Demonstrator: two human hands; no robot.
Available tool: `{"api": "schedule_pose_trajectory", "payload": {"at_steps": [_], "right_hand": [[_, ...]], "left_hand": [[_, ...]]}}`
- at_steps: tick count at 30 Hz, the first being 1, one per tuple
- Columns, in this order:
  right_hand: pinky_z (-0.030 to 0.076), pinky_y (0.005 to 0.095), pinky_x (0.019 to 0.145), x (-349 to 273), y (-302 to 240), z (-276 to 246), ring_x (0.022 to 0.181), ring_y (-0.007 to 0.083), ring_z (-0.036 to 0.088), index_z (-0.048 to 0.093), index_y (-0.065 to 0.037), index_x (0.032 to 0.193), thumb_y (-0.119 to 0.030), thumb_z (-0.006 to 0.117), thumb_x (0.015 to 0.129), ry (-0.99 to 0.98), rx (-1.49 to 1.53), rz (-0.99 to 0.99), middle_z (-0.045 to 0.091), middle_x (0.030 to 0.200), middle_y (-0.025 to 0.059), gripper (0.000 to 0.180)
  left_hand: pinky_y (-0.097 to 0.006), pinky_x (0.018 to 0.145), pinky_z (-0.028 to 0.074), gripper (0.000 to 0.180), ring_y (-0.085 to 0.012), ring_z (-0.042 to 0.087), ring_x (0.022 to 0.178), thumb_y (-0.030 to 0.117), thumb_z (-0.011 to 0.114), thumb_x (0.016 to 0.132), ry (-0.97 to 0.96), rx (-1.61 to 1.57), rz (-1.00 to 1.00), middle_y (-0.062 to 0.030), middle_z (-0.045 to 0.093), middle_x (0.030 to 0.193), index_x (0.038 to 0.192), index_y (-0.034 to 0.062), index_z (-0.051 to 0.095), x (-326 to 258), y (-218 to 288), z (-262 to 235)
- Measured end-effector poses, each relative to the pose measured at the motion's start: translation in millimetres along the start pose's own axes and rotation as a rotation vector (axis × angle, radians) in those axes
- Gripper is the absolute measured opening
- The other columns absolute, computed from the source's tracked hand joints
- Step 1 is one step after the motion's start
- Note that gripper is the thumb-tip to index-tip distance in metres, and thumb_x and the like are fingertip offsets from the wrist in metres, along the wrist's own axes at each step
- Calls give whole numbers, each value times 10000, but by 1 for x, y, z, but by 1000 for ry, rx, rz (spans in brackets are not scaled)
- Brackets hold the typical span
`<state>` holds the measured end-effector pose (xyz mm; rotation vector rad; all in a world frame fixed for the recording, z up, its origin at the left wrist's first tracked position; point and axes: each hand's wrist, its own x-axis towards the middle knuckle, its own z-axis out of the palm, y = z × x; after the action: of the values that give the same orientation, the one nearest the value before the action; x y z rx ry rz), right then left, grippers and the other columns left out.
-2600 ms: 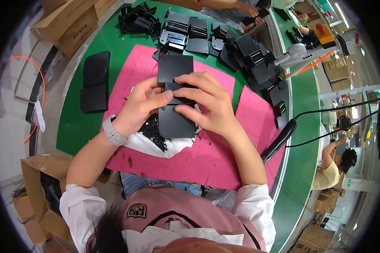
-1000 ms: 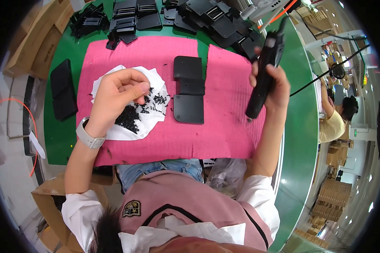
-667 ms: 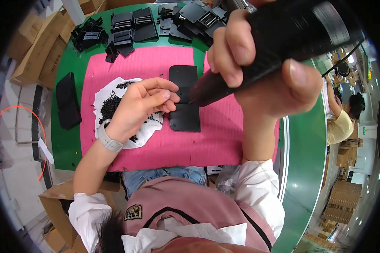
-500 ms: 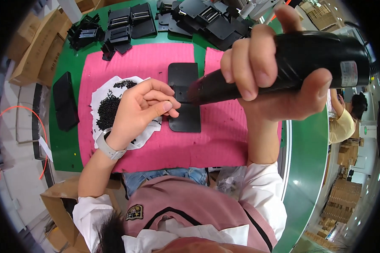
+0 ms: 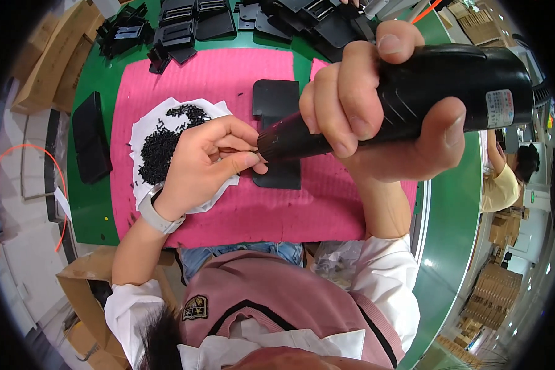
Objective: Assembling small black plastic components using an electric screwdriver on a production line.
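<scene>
The right hand (image 5: 376, 105) is raised close to the camera and wrapped tight around a black power screwdriver (image 5: 413, 92), fingers curled over the top of its body and the thumb pressed along the underside. The tool lies almost level, its thick end toward the right and its narrow nose pointing left, so that the nose sticks out past the knuckles. The left hand (image 5: 206, 160) meets that nose: thumb and forefinger are pinched together right at the tip (image 5: 264, 145), touching it. Whether a screw sits between the fingertips is too small to tell.

Below the hands lies a pink mat (image 5: 228, 209) on a green workbench (image 5: 92, 209). On the mat, just under the left wrist, a white sheet (image 5: 145, 126) carries a heap of small black screws (image 5: 163, 145). A flat black plastic plate (image 5: 277, 98) lies on the mat under the nose of the screwdriver, partly covered by it and by the left fingers.

Farther off, two black slabs (image 5: 91, 142) lie on the bench left of the mat, and a row of black plastic parts (image 5: 197, 18) crowds the far edge. Cardboard boxes (image 5: 49, 55) stand at the upper left. At the far right another person (image 5: 502, 185) in yellow is at work.
</scene>
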<state>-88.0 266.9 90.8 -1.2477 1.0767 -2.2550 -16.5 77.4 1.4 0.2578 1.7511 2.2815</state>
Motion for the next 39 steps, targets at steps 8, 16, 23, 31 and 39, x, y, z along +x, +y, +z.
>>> {"api": "schedule_pose_trajectory", "payload": {"at_steps": [8, 16, 23, 31, 39], "right_hand": [[389, 295, 580, 7, 12, -17, 504, 116, 463, 449, -89, 1186, -479, 500, 889, 24, 229, -27, 468, 685, 4, 492], [371, 288, 492, 7, 20, -36, 446, 123, 421, 448, -60, 1128, -401, 514, 876, -27, -128, -30, 445, 626, 27, 429], [332, 262, 406, 2, 29, -34, 416, 128, 392, 452, -39, 1071, -288, 551, 845, 75, -230, 5, 445, 600, 63, 351], [402, 240, 435, 3, 36, -15, 468, 110, 474, 456, -6, 903, -219, 717, 732, 107, -371, 53, 491, 592, 62, 378], [409, 219, 433, 8, 40, -15, 459, 84, 473, 485, 18, 874, -212, 689, 727, 75, -410, 59, 532, 613, 71, 340]], "left_hand": [[-266, 755, 522, 208, -171, 657, 828, 13, 530, 910, -25, 48, 82, -130, 667, 905, 1103, -64, 526, 5, 5, -4], [-252, 693, 506, 416, -163, 644, 734, 65, 536, 909, 155, 201, -131, -139, 659, 827, 1261, -115, 409, 23, -5, -10], [-230, 615, 488, 423, -136, 618, 639, 116, 584, 882, 66, 219, -299, -99, 641, 756, 1220, -103, 452, 40, 3, -8], [-220, 518, 468, 188, -115, 587, 583, 45, 604, 828, 78, 169, -262, -82, 606, 684, 967, -48, 517, 51, -18, -9], [-221, 509, 450, 164, -109, 563, 560, -1, 587, 800, 124, 195, -244, -63, 595, 672, 950, -34, 531, 48, -14, -3]]}}
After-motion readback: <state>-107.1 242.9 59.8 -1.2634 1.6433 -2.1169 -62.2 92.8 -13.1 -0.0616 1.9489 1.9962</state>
